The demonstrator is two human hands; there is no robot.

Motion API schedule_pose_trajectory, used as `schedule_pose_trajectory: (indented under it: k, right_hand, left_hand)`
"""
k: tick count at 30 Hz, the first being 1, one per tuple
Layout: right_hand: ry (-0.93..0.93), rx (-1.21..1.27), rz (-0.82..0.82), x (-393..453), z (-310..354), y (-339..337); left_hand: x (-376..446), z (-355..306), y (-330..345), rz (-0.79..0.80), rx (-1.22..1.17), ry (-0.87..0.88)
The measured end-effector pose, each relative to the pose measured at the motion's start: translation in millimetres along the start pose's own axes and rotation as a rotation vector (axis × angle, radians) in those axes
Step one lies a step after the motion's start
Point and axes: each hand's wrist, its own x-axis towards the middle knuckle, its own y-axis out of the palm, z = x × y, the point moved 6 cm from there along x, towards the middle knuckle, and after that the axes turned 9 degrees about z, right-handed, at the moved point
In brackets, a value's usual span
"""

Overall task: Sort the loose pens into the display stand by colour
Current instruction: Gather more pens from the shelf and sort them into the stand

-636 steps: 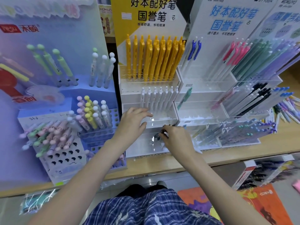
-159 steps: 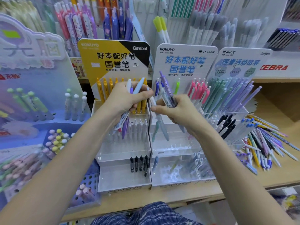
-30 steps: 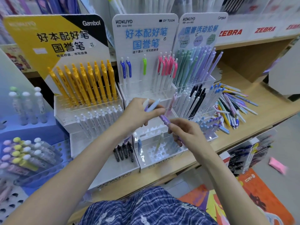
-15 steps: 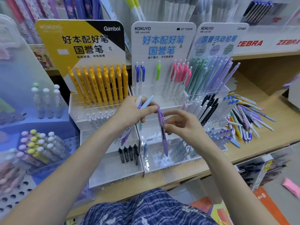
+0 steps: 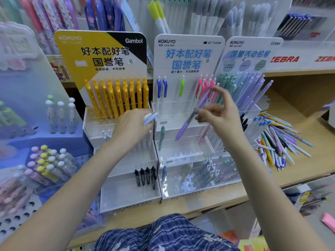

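Observation:
The white tiered display stand (image 5: 183,193) stands in the middle of the shelf, with blue pens (image 5: 161,87), a green pen (image 5: 181,87) and pink pens (image 5: 203,86) upright in its top row. My right hand (image 5: 220,113) pinches a purple pen (image 5: 188,122) in front of that top row, tip pointing down-left; the pen is blurred. My left hand (image 5: 133,126) grips a small bunch of pens (image 5: 150,118), pale blue and white ends sticking out, beside the yellow pens (image 5: 117,96).
A heap of loose pens (image 5: 277,142) lies on the wooden shelf (image 5: 308,163) at the right. A pencil stand (image 5: 241,91) adjoins on the right. Black pens (image 5: 146,176) sit in the yellow stand's lowest tier. A blue display (image 5: 45,160) of round-capped pens stands left.
My right hand has lifted the purple pen up and to the right, toward the stand's top row. My left hand with its bunch has stayed at the stand's left edge.

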Motion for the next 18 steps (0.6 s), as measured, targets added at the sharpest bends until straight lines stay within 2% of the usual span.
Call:
schedule_pose_trajectory:
  k: [3,7,13,18]
  right_hand:
    - [-0.095,-0.141,-0.092,17.0,14.1,4.7]
    - [-0.049,-0.393,-0.046,14.8,-9.2,22.1]
    - [0.007,-0.559,-0.069,0.8,-44.9,25.2]
    - [0.061,-0.536,-0.125,0.4,-55.9,7.6]
  left_hand:
    - [3.0,4.8,4.0,0.078,0.061,-0.027]
    - [0.6,6.2,5.4,0.092,0.065,-0.015]
    - [-2.1,7.5,8.9,0.102,0.042,0.010]
    - [-2.1,5.9,9.6,0.078,0.056,-0.001]
